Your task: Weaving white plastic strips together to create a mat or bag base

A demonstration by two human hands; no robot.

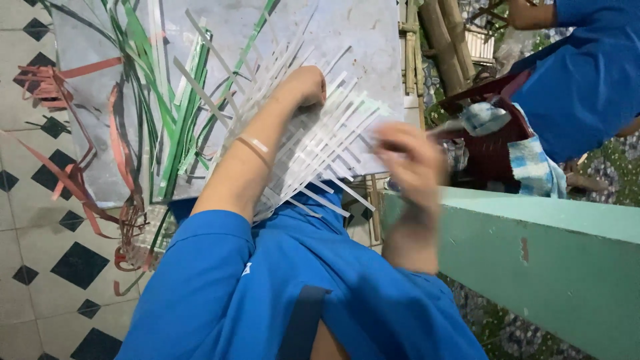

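Left hand [308,85] presses flat on the woven mat of white plastic strips [320,143].
My blurred right hand [410,160] hovers at its edge; grip unclear, strips too many to count.

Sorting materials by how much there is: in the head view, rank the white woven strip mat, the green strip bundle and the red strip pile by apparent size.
1. White woven strip mat
2. Green strip bundle
3. Red strip pile

Green and red look close; both are scattered, so that order is unsure.

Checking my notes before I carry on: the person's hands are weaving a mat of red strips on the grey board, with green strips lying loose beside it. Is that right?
Not quite. In the head view the woven mat under the left hand and the blurred right hand is made of white strips, not red. It does lie on the grey board, with green strips loose beside it.
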